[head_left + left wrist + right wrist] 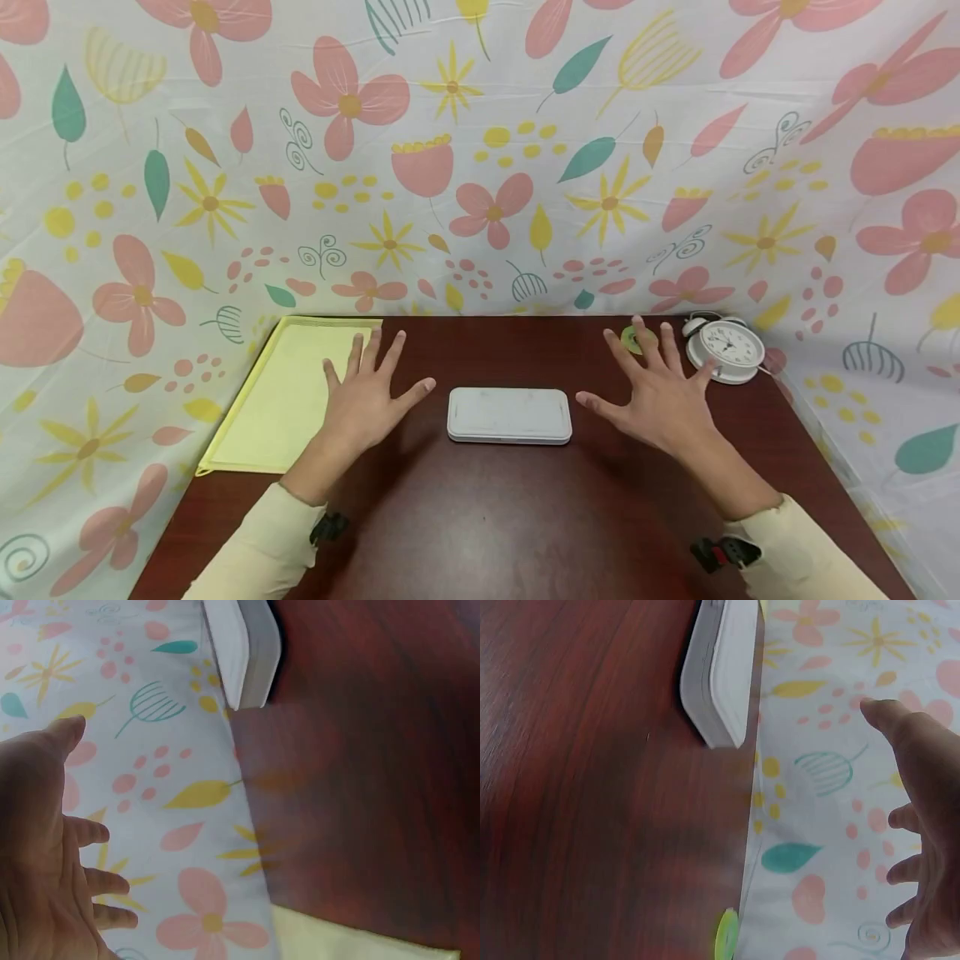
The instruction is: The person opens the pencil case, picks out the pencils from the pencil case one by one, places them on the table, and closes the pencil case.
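A white rectangular case with rounded corners lies flat on the dark wooden table, between my two hands. To its left, my left hand hovers with fingers spread and holds nothing; a yellow zip folder lies partly behind it. On the other side my right hand is likewise spread and holds nothing. Beyond its fingertips sits a small green ring, like a roll of tape, partly covered by a finger. Both wrist views show the end of the white case, apart from the fingers.
A white twin-bell alarm clock stands at the table's back right. Behind the table hangs a flower-printed cloth, which also runs along both sides. Dark straps are worn at both wrists.
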The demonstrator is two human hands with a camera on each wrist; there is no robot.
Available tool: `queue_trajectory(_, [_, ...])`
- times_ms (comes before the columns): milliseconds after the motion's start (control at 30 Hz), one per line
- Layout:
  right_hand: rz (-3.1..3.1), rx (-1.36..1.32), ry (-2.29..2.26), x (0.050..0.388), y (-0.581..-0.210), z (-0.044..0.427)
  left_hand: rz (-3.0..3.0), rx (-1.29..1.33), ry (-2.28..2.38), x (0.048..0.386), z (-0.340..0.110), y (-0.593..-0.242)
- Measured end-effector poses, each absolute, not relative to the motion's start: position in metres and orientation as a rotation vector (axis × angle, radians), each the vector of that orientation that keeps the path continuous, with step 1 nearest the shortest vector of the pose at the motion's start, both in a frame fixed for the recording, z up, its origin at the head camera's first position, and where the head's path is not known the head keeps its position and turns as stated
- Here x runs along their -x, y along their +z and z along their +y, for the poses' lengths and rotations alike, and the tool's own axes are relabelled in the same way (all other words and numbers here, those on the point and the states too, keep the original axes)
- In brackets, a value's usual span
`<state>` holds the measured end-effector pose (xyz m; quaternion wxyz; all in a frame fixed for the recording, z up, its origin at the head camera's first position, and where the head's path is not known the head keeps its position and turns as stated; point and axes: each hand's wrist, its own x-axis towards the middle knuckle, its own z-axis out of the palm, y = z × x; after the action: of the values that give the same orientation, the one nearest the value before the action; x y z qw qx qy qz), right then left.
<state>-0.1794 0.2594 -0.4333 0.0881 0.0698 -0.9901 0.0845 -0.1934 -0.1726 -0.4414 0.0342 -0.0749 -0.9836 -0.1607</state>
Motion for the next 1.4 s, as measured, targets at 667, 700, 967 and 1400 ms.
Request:
queue_trajectory(667, [-2.844, -0.653, 0.132, 0.194, -0.437, 0.182, -3.128, 0.437, -0.581, 0.194, -0.14, -0.493])
queue_trajectory(700, [-2.84, -0.674, 0.123, 0.194, -0.439, 0.179, -3.139, 0.439, -0.579, 0.194, -0.139, -0.495])
queue_trajectory(967, [-2.882, -0.795, 0.073, 0.193, -0.454, 0.158, -3.186, 0.511, -0.552, 0.191, -0.131, -0.502])
queue_trajectory(1400, [-2.949, -0.907, -0.051, 0.195, -0.483, 0.144, -3.13, 0.565, -0.56, 0.191, -0.125, -0.513])
